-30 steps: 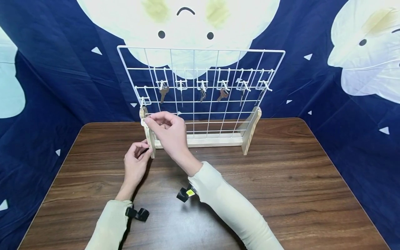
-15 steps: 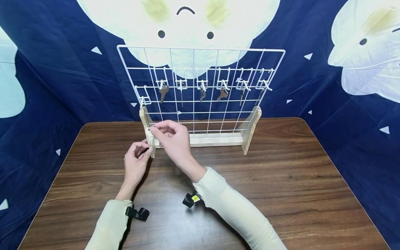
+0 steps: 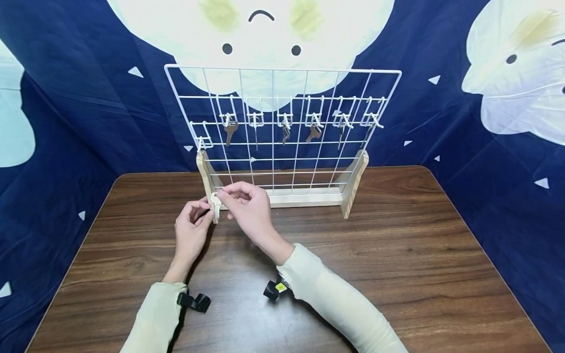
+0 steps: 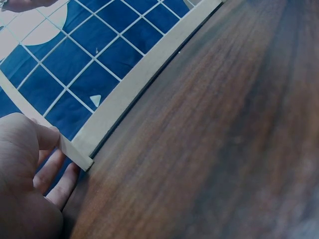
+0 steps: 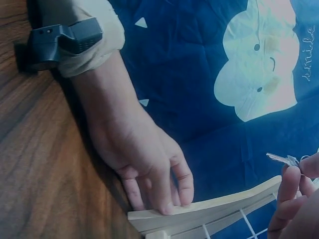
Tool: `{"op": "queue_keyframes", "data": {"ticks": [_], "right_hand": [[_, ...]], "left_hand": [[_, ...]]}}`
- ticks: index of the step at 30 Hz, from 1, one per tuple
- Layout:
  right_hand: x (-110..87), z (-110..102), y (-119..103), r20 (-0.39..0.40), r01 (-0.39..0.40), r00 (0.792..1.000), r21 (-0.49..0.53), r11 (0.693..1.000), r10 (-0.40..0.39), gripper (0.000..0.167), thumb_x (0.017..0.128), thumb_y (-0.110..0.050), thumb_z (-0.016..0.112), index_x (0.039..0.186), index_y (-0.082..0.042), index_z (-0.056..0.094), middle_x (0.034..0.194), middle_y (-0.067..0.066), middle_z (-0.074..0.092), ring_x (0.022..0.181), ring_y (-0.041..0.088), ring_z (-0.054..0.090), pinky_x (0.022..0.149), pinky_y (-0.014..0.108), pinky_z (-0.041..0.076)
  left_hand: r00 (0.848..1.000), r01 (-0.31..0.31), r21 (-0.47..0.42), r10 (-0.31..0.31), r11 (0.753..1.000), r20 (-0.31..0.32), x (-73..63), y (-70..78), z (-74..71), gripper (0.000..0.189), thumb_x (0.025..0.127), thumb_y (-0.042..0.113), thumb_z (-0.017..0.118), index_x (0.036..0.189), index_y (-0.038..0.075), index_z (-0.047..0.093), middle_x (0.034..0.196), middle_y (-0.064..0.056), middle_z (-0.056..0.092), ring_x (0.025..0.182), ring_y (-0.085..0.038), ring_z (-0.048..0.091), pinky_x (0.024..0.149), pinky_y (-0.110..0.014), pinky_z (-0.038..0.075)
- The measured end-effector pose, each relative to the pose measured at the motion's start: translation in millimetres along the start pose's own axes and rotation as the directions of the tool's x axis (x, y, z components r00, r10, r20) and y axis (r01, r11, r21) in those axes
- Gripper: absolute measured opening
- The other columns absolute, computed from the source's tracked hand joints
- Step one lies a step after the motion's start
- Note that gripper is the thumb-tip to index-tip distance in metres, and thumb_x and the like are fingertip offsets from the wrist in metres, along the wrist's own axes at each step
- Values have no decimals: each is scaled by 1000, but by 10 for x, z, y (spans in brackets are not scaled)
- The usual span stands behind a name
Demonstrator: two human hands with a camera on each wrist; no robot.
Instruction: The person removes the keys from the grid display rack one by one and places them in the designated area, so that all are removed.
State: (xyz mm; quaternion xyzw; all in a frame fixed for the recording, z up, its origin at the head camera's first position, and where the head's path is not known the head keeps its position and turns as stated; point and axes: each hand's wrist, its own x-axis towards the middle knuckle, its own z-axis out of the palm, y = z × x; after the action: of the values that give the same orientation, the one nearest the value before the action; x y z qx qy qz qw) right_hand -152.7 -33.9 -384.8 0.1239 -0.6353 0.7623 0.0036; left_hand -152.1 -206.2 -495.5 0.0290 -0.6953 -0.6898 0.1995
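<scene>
ok so the key [image 3: 216,202] is hard to read: its top end is tucked behind my fingertips [image 3: 222,194], and i can't tell if it touches the rack's [image 3: 306,199] left leg [image 3: 204,170] behind it. my right hand [image 3: 249,208] is cut off around 4 o'clock in the right wrist view, and only a sliver pokes in at 11 in the left one. of the hung keys [image 3: 231,129], the 3 o'clock end one is just a dark smudge.

pose: right hand pinches the key, blade hanging to 6, right sleeve [image 3: 344,299] aimed about 10:30. left hand [image 3: 192,223] grips the leg low down, left sleeve [image 3: 152,314] aimed at 1. key sits at 2 o'clock from my left hand.
</scene>
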Motion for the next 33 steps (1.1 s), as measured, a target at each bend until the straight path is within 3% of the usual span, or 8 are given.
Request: {"op": "queue_keyframes", "data": {"ticks": [9,17,24,33], "right_hand": [[-72,-50,131,11,-36,999,-23,999,37,13,98,2,78,106,12,78,85,9,78,54,5,60,54,17,56],[-108,-97,252,11,-73,997,-47,996,73,11,97,2,79,103,11,77,83,7,78,52,7,59,53,17,55],[-142,-136,362,36,-112,993,-43,993,114,10,97,3,77,103,11,78,80,1,76,52,7,58,52,17,54],[-184,-162,516,33,-159,986,-84,984,162,7,95,2,80,101,5,80,83,7,80,50,7,58,47,17,46]], "left_hand": [[1000,12,18,-12,1000,-7,-11,-1,-5,17,100,-18,68,114,-21,59,129,3,72,113,-2,71,96,-14,60],[1000,-3,18,3,1000,-5,-2,-7,-4,17,100,-17,69,113,-21,59,126,9,72,114,-2,71,97,-15,60],[1000,14,39,-14,999,-4,-2,12,-9,17,101,-15,69,115,-20,59,138,-15,69,115,-2,70,99,-14,58],[1000,18,34,-18,999,-7,-11,9,-5,17,101,-16,68,115,-20,59,139,-17,68,115,-3,70,97,-15,60]]}}
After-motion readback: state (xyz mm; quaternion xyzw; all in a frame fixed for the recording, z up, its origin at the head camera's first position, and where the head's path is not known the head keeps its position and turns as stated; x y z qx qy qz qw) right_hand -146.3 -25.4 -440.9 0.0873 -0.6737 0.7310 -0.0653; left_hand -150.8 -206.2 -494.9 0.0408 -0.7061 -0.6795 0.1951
